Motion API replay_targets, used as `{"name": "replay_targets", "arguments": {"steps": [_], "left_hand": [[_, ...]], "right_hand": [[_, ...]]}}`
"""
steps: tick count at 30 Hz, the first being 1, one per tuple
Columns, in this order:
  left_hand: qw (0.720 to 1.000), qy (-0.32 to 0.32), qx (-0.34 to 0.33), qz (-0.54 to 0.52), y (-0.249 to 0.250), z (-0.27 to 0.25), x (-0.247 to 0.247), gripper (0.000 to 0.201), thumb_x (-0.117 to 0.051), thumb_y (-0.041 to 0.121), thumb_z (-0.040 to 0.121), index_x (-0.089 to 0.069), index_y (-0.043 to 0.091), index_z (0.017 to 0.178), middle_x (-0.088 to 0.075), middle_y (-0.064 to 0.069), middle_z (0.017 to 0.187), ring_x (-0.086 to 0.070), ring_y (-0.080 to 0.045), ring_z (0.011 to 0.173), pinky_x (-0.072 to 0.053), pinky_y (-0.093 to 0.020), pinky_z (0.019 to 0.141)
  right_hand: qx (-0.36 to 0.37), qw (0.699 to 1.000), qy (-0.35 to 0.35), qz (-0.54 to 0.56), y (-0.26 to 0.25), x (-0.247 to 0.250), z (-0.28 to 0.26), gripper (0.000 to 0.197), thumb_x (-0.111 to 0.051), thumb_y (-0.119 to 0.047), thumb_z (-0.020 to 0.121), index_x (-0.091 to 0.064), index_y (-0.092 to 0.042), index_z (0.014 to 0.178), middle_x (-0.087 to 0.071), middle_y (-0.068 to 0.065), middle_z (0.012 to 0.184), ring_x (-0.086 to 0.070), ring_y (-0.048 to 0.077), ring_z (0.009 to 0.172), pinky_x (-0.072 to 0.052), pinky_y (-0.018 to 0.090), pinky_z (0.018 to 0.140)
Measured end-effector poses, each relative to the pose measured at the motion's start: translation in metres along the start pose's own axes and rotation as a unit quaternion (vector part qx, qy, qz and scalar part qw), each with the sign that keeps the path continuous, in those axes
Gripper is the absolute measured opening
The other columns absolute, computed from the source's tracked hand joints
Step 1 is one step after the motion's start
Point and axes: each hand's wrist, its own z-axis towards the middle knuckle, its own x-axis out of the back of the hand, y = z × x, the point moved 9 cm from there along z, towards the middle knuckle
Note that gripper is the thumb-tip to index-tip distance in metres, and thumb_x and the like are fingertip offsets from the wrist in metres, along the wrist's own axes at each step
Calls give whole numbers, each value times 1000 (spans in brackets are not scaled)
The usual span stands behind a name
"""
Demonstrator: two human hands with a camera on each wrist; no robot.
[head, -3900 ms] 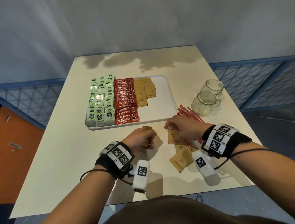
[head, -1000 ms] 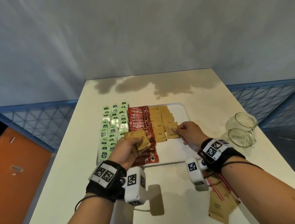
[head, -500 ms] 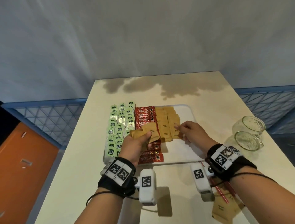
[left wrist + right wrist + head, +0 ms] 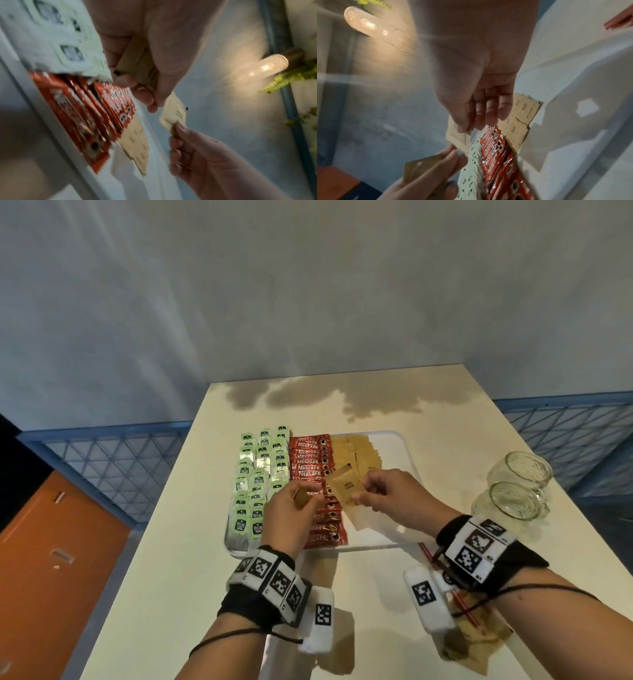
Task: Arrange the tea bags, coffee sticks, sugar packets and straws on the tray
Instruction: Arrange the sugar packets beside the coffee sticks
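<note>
A white tray (image 4: 407,455) holds rows of green tea bags (image 4: 260,474), red coffee sticks (image 4: 311,453) and brown sugar packets (image 4: 361,453). Above the coffee sticks my left hand (image 4: 289,513) grips a few brown sugar packets (image 4: 303,498), which show in the left wrist view as a thin stack (image 4: 139,65). My right hand (image 4: 375,491) pinches a single sugar packet (image 4: 346,487) by its edge, just right of the left hand and above the tray. Red straws (image 4: 462,604) lie on the table under my right wrist.
Two glass mugs (image 4: 513,498) stand on the table right of the tray. More loose sugar packets (image 4: 479,642) lie with the straws at the table's near right edge. A blue railing (image 4: 113,453) runs behind the table.
My right hand left the sugar row on the tray and came back to the left hand, where it now pinches one packet. The left hand stayed over the coffee sticks.
</note>
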Motion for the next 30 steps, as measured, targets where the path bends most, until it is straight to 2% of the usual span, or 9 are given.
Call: {"name": "replay_targets", "arguments": {"steps": [4,9,11,14,18,20,23,26,30], "left_hand": [[997,5,-69,41,13,-5,13,14,-74,24,85,-68,33,94,-64,24,85,-61,11,85,-44,-2,63],[966,-118,-153,173,33,-14,-17,30,-78,34,79,-69,37,108,-66,12,111,-62,-6,101,-52,-29,89],[957,-169,-127,200,24,-18,-33,31,-78,33,81,-70,35,110,-69,11,111,-64,-7,100,-54,-35,90],[964,-198,-82,160,8,-24,-45,24,-74,45,76,-72,33,96,-75,8,90,-70,-11,85,-58,-41,81],[989,-140,-25,30,3,-23,-39,6,-75,26,84,-71,24,89,-73,4,85,-69,-14,81,-54,-18,69],[990,-105,46,-84,-4,-21,-35,9,-75,22,84,-71,22,92,-74,1,91,-70,-17,87,-55,-27,76],[973,-94,115,-175,-11,-20,-36,22,-76,23,83,-70,17,102,-75,-2,90,-69,-14,76,-55,-29,68],[952,-109,159,-236,-15,-19,-39,27,-73,23,85,-67,15,110,-74,-4,87,-62,-12,61,-53,-26,59],[876,-129,262,-383,-33,-15,-37,23,-58,21,95,-61,5,111,-71,-13,96,-63,-18,65,-55,-30,61]], "right_hand": [[40,977,-41,-204,-9,3,-5,20,-72,-37,86,-61,-23,76,-60,-10,72,-52,9,66,-37,25,58],[70,940,-87,-322,-28,-2,-11,13,-78,-34,77,-67,-28,73,-59,-14,71,-52,5,68,-38,24,57],[85,941,-90,-316,-35,-4,-11,12,-78,-34,77,-68,-30,74,-57,-14,73,-52,5,71,-42,27,60],[109,947,-89,-290,-43,-5,-12,10,-77,-35,78,-73,-27,81,-58,-12,80,-53,8,76,-47,31,67],[106,982,6,-157,-43,10,-10,10,-77,-30,81,-73,-22,86,-62,-9,85,-56,7,77,-47,25,69],[51,997,42,-40,-28,16,-8,12,-77,-28,82,-72,-19,88,-67,-7,84,-58,4,74,-46,18,66],[-18,997,-10,75,-10,1,-8,18,-73,-25,87,-71,-8,89,-71,3,79,-63,4,66,-51,20,63],[-51,988,1,148,2,1,-4,17,-68,-16,90,-69,1,90,-68,4,75,-63,4,60,-51,18,58],[-138,976,25,166,44,4,2,12,-64,-10,93,-66,0,87,-64,7,71,-57,16,59,-48,24,53]]}}
